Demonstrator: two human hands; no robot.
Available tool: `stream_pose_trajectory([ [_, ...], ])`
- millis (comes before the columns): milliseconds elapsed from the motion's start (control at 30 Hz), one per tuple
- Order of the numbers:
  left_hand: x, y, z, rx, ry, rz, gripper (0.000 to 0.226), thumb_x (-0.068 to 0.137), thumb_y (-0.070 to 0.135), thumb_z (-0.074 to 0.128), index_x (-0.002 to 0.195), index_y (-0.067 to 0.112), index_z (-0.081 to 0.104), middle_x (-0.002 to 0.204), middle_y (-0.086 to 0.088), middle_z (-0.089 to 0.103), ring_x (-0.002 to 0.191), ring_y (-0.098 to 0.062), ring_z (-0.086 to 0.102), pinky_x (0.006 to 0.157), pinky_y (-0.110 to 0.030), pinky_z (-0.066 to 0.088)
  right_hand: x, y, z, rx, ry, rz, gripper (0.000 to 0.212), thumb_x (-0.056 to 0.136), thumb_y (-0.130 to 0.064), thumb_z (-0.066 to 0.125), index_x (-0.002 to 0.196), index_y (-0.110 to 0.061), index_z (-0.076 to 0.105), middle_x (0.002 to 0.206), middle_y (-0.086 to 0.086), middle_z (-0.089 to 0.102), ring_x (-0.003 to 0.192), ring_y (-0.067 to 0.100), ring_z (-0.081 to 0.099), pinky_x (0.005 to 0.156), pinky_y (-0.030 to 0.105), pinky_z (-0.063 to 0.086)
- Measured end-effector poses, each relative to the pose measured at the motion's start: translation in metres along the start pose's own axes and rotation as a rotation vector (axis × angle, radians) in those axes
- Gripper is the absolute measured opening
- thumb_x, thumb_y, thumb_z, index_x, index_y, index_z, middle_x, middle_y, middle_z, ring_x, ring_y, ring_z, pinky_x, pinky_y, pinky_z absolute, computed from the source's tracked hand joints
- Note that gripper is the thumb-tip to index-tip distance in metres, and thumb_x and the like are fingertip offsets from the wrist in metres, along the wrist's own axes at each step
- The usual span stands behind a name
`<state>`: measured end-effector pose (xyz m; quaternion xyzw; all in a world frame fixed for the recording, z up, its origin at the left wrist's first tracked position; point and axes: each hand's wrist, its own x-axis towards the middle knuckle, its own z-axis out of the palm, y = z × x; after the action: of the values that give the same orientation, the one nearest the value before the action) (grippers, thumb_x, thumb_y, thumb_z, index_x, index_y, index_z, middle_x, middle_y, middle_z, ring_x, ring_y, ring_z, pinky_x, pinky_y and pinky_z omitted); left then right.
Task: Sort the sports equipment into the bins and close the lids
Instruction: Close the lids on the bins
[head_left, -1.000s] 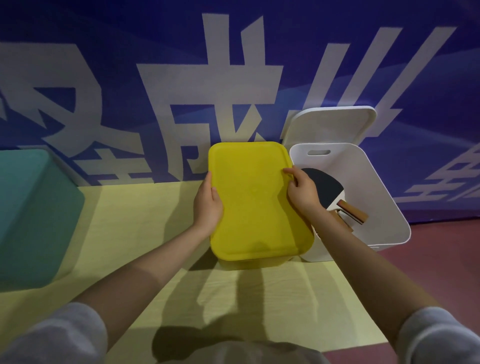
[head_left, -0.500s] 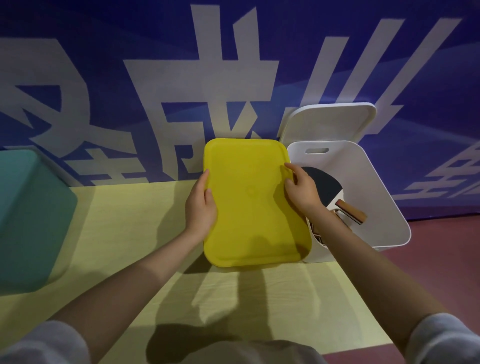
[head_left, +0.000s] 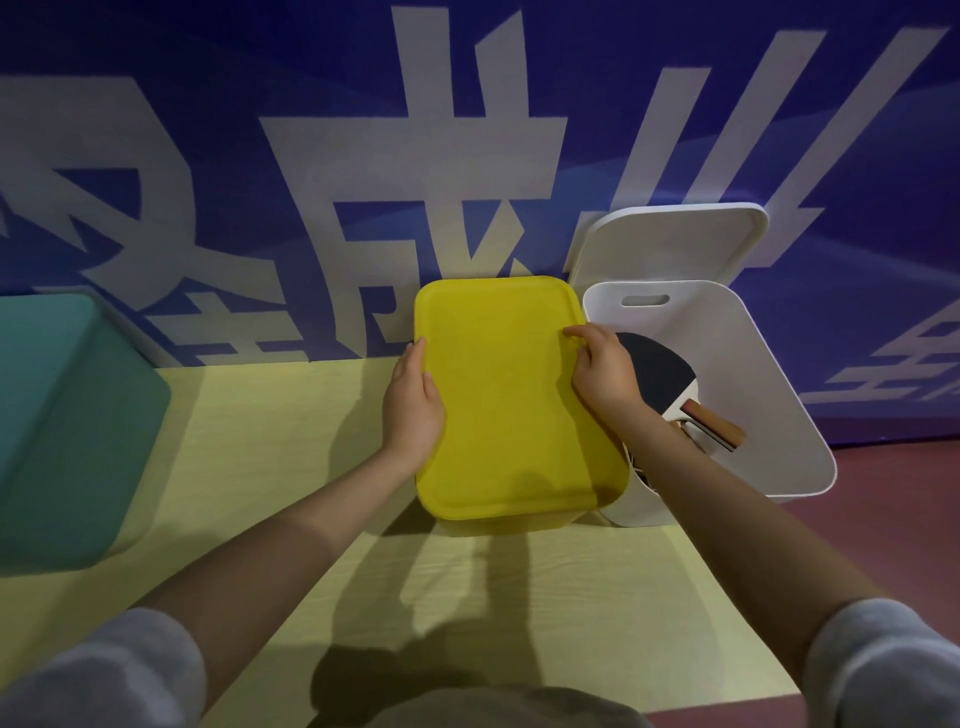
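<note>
A pale yellow table with a faint wood grain stands against a blue wall banner; to the right of the table a dark red floor shows.

Three bins sit along the back of the table. At the left is a teal bin with its lid on. In the middle is a yellow bin, only a strip of its front wall showing under the yellow lid that lies on top of it. Just beside it on the right is a white bin, open, with a handle slot in its far wall; its white lid leans upright behind it against the banner. Inside the white bin lie table tennis paddles, one with a dark face and a wooden handle on top.

The left hand grips the left edge of the yellow lid, thumb on top. The right hand grips the right edge, fingers curled over the rim. Grey sleeves cover the upper arms.

The banner carries large white Chinese characters, cut off by the frame; I cannot read them with certainty.
</note>
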<state>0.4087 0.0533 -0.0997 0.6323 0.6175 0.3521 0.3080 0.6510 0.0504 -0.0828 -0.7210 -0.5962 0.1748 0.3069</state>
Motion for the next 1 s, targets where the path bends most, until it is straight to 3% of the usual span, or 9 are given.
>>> stream_pose_trajectory([
  [267, 0.002, -0.006, 0.0, 0.056, -0.013, 0.05, 0.043, 0.103, 0.013, 0.034, 0.145, 0.018, 0.036, 0.154, -0.003, 0.031, 0.14, -0.018, 0.031, 0.11, -0.028, 0.029, -0.005, 0.001, 0.0, 0.012, -0.011, 0.031, 0.035, 0.101, -0.01, 0.039, 0.133, -0.015, 0.052, 0.142, 0.01, 0.043, 0.124, 0.026, 0.048, 0.101, 0.023, 0.033],
  [367, 0.018, 0.0, 0.0, 0.062, -0.007, 0.026, 0.045, 0.101, 0.013, 0.037, 0.145, 0.019, 0.035, 0.143, -0.005, 0.04, 0.117, -0.017, 0.049, 0.091, -0.025, 0.042, 0.005, -0.003, -0.001, -0.098, -0.055, 0.03, 0.04, 0.1, -0.011, 0.039, 0.14, -0.017, 0.044, 0.143, 0.012, 0.041, 0.12, 0.029, 0.05, 0.1, 0.032, 0.042],
  [433, 0.04, 0.007, 0.0, 0.077, -0.036, -0.031, 0.049, 0.101, 0.015, 0.036, 0.149, 0.02, 0.028, 0.142, -0.008, 0.039, 0.11, -0.017, 0.051, 0.084, -0.022, 0.039, 0.018, -0.008, 0.001, -0.158, -0.082, 0.06, 0.046, 0.099, -0.015, 0.04, 0.144, -0.017, 0.036, 0.14, 0.013, 0.042, 0.114, 0.03, 0.053, 0.094, 0.037, 0.046],
  [600, 0.098, 0.017, 0.002, 0.039, -0.116, -0.13, 0.049, 0.103, 0.018, 0.033, 0.151, 0.02, 0.021, 0.152, -0.007, 0.031, 0.139, -0.026, 0.031, 0.108, -0.038, 0.033, 0.059, -0.02, 0.008, -0.091, -0.116, 0.133, 0.047, 0.102, -0.016, 0.033, 0.149, -0.013, 0.025, 0.142, 0.017, 0.04, 0.126, 0.035, 0.046, 0.104, 0.044, 0.038],
  [800, 0.123, 0.014, 0.006, -0.093, -0.139, -0.179, 0.041, 0.104, 0.021, 0.033, 0.145, 0.02, 0.034, 0.144, -0.007, 0.041, 0.128, -0.026, 0.042, 0.099, -0.035, 0.038, 0.078, -0.015, 0.01, 0.124, -0.109, 0.191, 0.046, 0.103, -0.013, 0.034, 0.148, -0.018, 0.031, 0.149, 0.007, 0.039, 0.135, 0.027, 0.038, 0.112, 0.04, 0.03],
  [1000, 0.124, -0.007, -0.018, -0.127, -0.169, -0.196, 0.039, 0.103, 0.023, 0.036, 0.142, 0.022, 0.038, 0.14, -0.006, 0.044, 0.126, -0.027, 0.044, 0.106, -0.043, 0.038, 0.068, -0.026, 0.021, 0.269, -0.1, 0.188, 0.044, 0.102, -0.014, 0.037, 0.146, -0.022, 0.035, 0.149, 0.003, 0.04, 0.136, 0.023, 0.037, 0.112, 0.039, 0.03],
])
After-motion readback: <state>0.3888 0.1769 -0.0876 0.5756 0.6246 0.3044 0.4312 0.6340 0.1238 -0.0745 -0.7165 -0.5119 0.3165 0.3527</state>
